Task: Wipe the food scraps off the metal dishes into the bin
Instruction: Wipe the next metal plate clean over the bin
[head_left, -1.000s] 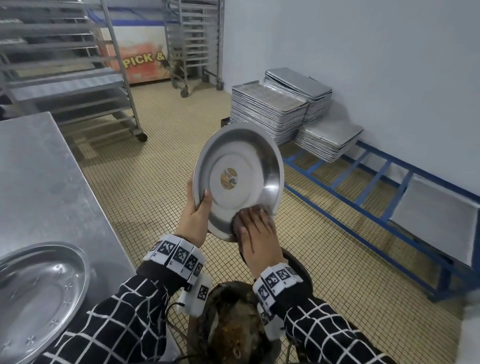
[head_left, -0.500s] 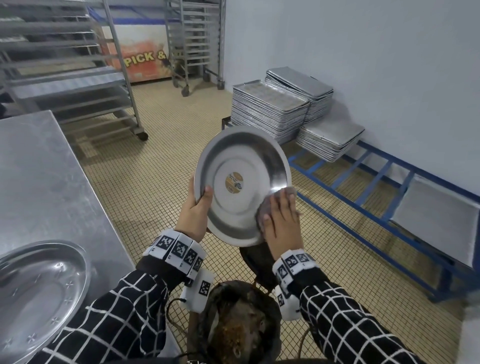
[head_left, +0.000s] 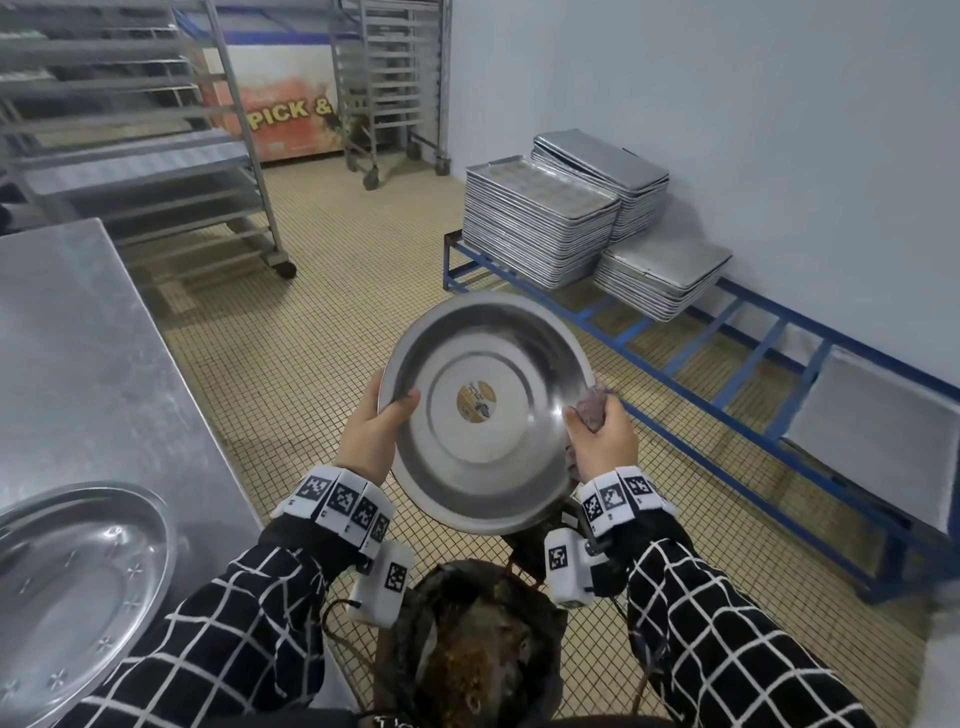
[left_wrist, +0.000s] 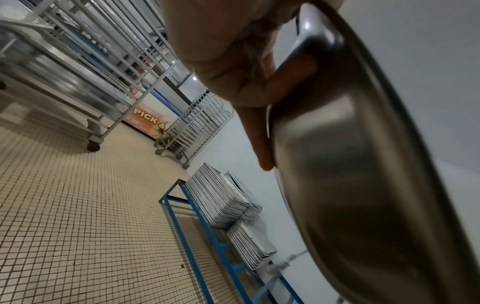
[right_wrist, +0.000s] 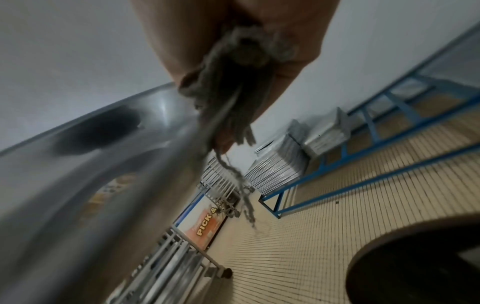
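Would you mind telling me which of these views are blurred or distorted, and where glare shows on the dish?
Head view: mostly sharp, with wide-angle bending toward the edges; soft glare on the metal dish. Left wrist view: the left hand and dish rim are close and soft, the floor clearer. Right wrist view: heavy motion blur over the cloth and dish, the horizon steeply tilted.

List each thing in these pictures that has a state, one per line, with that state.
Metal dish: tilted above the bin, inside looks wiped.
Left hand: grips the dish's left rim.
Right hand: holds a cloth at the right rim.
Bin: open, scraps inside.
Second dish: lies flat on the table.
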